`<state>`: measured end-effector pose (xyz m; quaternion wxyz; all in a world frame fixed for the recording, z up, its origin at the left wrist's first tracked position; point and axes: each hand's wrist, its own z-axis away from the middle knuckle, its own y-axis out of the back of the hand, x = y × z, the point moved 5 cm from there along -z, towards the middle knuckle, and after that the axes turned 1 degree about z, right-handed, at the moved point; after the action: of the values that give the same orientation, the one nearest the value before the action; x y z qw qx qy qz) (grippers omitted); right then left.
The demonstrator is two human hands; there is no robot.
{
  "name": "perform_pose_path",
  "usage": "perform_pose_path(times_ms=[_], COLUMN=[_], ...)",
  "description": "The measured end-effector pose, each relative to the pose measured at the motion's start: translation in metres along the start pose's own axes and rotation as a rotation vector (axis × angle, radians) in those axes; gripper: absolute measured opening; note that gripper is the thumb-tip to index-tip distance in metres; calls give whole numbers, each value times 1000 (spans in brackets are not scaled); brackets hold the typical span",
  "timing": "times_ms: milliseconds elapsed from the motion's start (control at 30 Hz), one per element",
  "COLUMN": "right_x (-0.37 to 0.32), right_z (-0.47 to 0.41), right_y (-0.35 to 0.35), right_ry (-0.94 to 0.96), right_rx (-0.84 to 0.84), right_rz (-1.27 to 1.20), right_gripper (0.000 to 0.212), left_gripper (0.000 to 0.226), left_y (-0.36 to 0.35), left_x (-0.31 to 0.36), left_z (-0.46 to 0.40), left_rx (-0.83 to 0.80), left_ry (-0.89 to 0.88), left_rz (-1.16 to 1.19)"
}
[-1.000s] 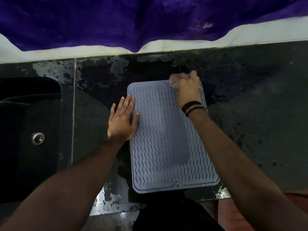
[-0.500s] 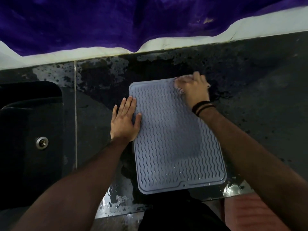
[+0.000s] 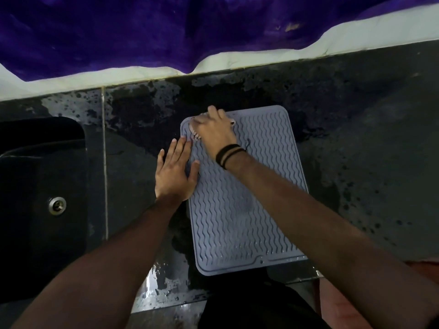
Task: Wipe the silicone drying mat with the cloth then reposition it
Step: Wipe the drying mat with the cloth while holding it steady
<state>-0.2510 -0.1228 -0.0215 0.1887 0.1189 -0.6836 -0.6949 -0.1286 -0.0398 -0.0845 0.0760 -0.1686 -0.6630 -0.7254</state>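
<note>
A grey-blue silicone drying mat (image 3: 249, 210) with wavy ridges lies flat on the dark, wet counter. My right hand (image 3: 213, 132) is at the mat's far left corner, fingers closed over a small pale cloth (image 3: 231, 122) that is mostly hidden under the palm. My left hand (image 3: 174, 173) lies flat with fingers spread, pressing the mat's left edge just below the right hand. Black bands circle my right wrist.
A dark sink (image 3: 40, 210) with a metal drain (image 3: 57, 205) lies to the left. A white wall edge (image 3: 142, 74) with purple fabric (image 3: 190, 27) above it runs along the back. The counter's front edge (image 3: 166, 302) is near my body.
My right hand has slid the cloth leftward along the mat's far edge, from the far right corner to the far left corner. The left hand keeps pressing the left edge.
</note>
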Motion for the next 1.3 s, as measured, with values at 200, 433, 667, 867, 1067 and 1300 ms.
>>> perform_pose_path(times_ms=[200,433,667,867,1067,1300], right_x=[127,158,9,80,196,99], right_z=[66,73,18,51,110,60], right_y=[-16,-10,4,-17,-24,12], right_ry=[-234,-438,-90,-130,-512,-405], right_rx=[23,13,84,70,-9,190], right_rz=[-40,-36,-113,-67,-3,-225], right_gripper=[37,36,42,40,34,23], left_gripper=[63,64,63,63,64,64], left_y=[2,3,0,1,1,1], left_x=[1,2,0,0,1,0], left_z=[1,0,-1,0,1,-1], left_rx=[5,-7,-10,-4,-3,-11], left_ry=[10,8,15,17,19,16], left_rz=[9,1,-17,-5,-4,-3])
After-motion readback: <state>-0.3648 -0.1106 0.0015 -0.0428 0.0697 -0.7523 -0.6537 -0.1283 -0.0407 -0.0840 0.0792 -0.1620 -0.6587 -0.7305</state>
